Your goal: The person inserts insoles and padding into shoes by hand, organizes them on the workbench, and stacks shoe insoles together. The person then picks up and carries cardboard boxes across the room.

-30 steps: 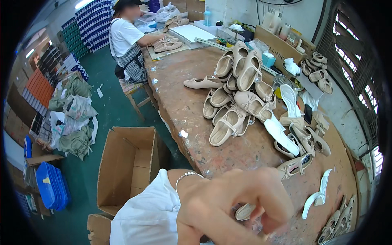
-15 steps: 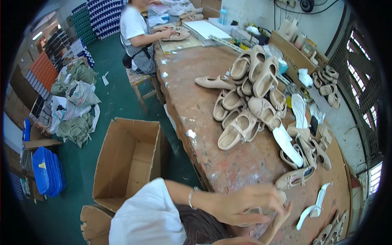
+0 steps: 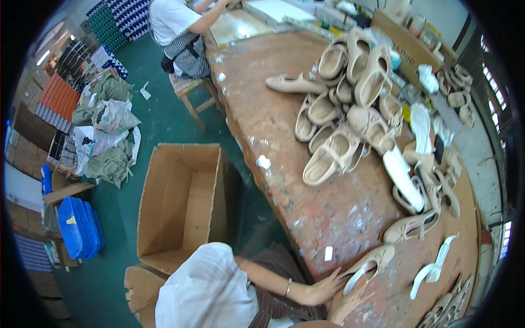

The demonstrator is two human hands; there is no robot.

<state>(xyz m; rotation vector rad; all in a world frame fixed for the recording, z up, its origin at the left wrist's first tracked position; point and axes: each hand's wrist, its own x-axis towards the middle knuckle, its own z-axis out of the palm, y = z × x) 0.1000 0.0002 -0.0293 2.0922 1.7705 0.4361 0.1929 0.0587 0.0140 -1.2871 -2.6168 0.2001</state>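
Observation:
A beige flat shoe (image 3: 384, 255) lies at the table's near edge, its toe pointing away to the right. A white insole (image 3: 356, 277) shows inside its opening. My left hand (image 3: 322, 291), with a bracelet at the wrist, is closed on the heel end. Against the near side of the same shoe is my right hand (image 3: 348, 307), its fingers partly bent along the shoe; its wrist is mostly hidden. Just beyond them lies another beige shoe with a bow (image 3: 407, 228). White curved insole pieces (image 3: 432, 271) lie to the right.
A pile of beige shoes (image 3: 350, 109) covers the table's far middle, with white insoles (image 3: 402, 177) beside it. More shoes (image 3: 448, 306) stand at the near right. An open cardboard box (image 3: 178, 202) is on the floor at left. A co-worker (image 3: 178, 33) sits at the far end.
Both hands have come down from above the table onto the shoe, which they partly hid before. The view has shifted, and a small white slip now shows on the table.

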